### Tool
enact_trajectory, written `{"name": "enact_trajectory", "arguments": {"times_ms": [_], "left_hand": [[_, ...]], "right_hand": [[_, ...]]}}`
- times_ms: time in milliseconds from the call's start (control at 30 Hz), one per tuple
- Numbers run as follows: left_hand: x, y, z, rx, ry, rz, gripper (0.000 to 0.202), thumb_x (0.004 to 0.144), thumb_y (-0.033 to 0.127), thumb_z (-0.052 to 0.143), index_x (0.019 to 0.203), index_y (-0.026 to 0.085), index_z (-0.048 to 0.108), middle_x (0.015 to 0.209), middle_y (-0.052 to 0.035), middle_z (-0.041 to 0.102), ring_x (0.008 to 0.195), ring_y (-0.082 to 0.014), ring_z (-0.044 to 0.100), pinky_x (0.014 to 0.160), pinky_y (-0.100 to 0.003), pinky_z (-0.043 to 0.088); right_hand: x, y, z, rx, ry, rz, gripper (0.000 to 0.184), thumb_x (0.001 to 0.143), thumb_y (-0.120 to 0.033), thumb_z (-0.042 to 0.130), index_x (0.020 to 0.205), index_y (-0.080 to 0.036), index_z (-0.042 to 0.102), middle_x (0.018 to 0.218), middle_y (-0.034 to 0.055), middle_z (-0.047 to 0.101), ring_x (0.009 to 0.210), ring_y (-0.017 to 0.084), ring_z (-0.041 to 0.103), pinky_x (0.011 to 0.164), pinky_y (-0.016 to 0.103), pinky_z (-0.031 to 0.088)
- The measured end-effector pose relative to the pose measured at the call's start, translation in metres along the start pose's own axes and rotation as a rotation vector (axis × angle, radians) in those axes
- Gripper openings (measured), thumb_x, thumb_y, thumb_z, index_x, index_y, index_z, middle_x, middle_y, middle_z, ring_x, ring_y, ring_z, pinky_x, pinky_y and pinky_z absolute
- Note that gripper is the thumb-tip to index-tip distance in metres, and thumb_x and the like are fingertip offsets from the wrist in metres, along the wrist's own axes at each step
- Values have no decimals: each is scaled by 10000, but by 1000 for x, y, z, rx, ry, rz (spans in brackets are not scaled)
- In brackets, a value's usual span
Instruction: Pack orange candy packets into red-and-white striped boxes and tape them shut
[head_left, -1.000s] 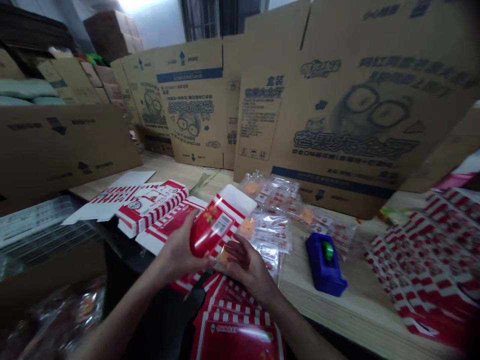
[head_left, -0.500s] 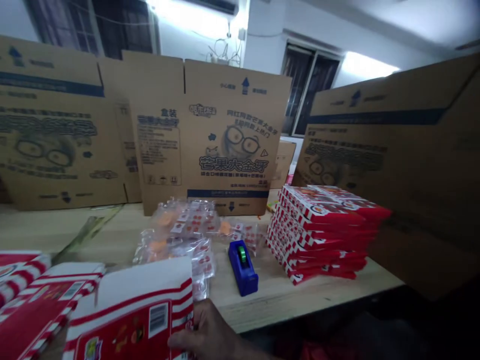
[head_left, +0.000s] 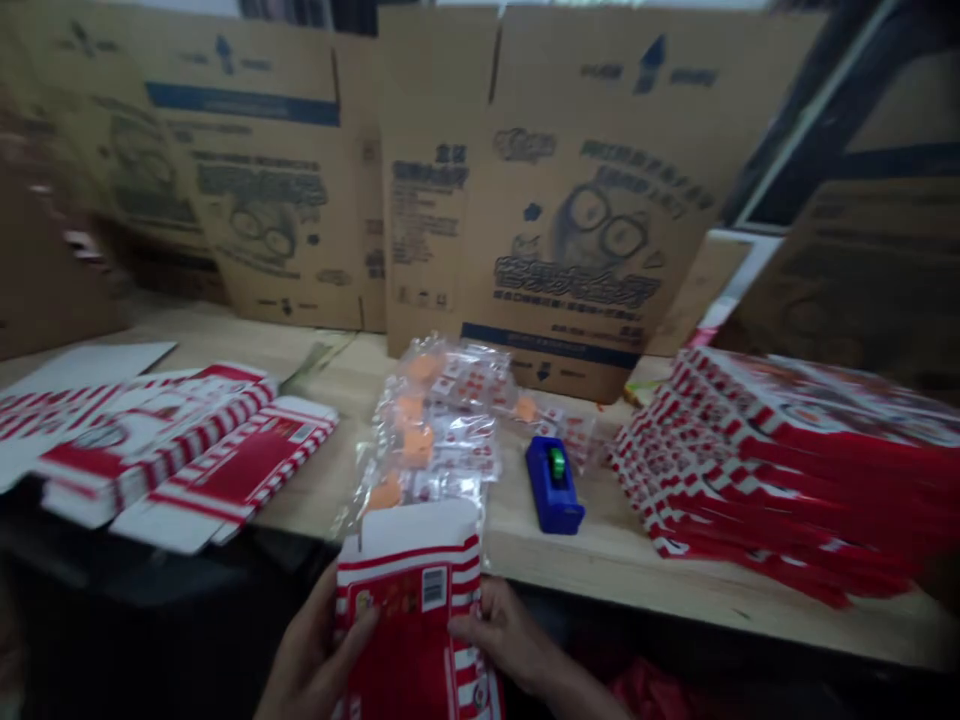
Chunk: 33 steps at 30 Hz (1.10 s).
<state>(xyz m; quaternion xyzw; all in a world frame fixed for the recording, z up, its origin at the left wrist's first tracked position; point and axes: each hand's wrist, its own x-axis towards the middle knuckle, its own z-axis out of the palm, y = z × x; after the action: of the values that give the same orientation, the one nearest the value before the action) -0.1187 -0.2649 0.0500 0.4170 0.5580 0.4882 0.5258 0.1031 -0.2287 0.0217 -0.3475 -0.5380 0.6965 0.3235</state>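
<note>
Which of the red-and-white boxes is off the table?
The box held by the left hand and right hand. The others lie on the table: the loose boxes and the stack.

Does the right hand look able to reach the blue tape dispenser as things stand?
Probably yes: the right hand is on the red-and-white carton, and the tape dispenser sits just beyond it, with nothing between them.

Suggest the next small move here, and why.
Probably fold down the white flap of the red-striped carton: the left hand and right hand both hold the carton upright, and that flap seems to stand open at its top.
</note>
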Motion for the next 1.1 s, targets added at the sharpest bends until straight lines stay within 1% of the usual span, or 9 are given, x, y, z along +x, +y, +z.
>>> {"name": "enact_trajectory", "arguments": {"times_ms": [133,267,433,600,667,767,867,1000,1100], "left_hand": [[8,-6,-1,-103,5,84,783,783,394,711,1459,276,335,1441,-75,511,1282,-302,516,993,-399,516],[10,-3,2,-161,-65,89,757,800,353,705,1460,269,342,1434,-83,515,1264,-287,533,1008,-389,501],[16,-1,1,-233,-99,13,604,759,379,738,1312,237,541,1189,-74,685,1027,-254,669,863,-370,562],[31,6,2,-193,127,32,264,712,388,757,806,143,727,907,-47,725,803,-183,663,709,-269,531],[38,13,2,-309,139,-23,232,644,312,800,780,154,698,766,-9,705,659,-143,636,616,-247,507],[49,24,-1,-477,35,-149,366,560,179,811,893,197,660,678,38,671,552,-122,610,548,-234,480],[56,29,-4,-463,-127,-239,397,536,120,784,914,172,676,720,2,696,606,-149,644,597,-257,503],[54,25,-4,-222,-99,-30,166,653,215,755,796,142,713,717,-19,695,625,-129,616,625,-233,485],[46,23,-4,15,-98,111,169,746,299,708,807,142,726,767,-31,694,701,-149,610,666,-242,480]], "right_hand": [[5,-5,0,51,77,-111,508,777,-410,723,1230,-238,571,1148,77,659,997,216,649,919,373,497],[17,-11,-10,19,261,-206,693,771,-394,738,1377,-285,421,1263,110,589,941,198,663,845,364,545],[29,-12,-27,-216,313,-232,367,829,-439,656,1100,-193,686,976,76,694,872,210,651,798,353,544],[38,-17,-32,-316,348,-353,226,828,-399,658,815,-190,745,953,77,666,899,206,626,777,311,513],[41,-21,-33,-240,335,-320,213,801,-379,693,915,-201,715,888,48,645,820,176,616,730,288,507],[45,-27,-35,-87,262,-233,465,755,-352,742,1178,-230,594,790,-14,594,697,129,579,663,251,487],[47,-32,-39,-69,160,-132,472,730,-370,759,1141,-194,608,805,-3,619,710,135,594,671,258,494],[44,-35,-41,-230,165,-170,247,782,-402,707,864,-172,666,790,18,657,714,148,615,648,251,506],[37,-33,-40,-382,187,-245,241,854,-409,624,866,-181,703,879,54,714,798,180,659,711,284,539]]}}
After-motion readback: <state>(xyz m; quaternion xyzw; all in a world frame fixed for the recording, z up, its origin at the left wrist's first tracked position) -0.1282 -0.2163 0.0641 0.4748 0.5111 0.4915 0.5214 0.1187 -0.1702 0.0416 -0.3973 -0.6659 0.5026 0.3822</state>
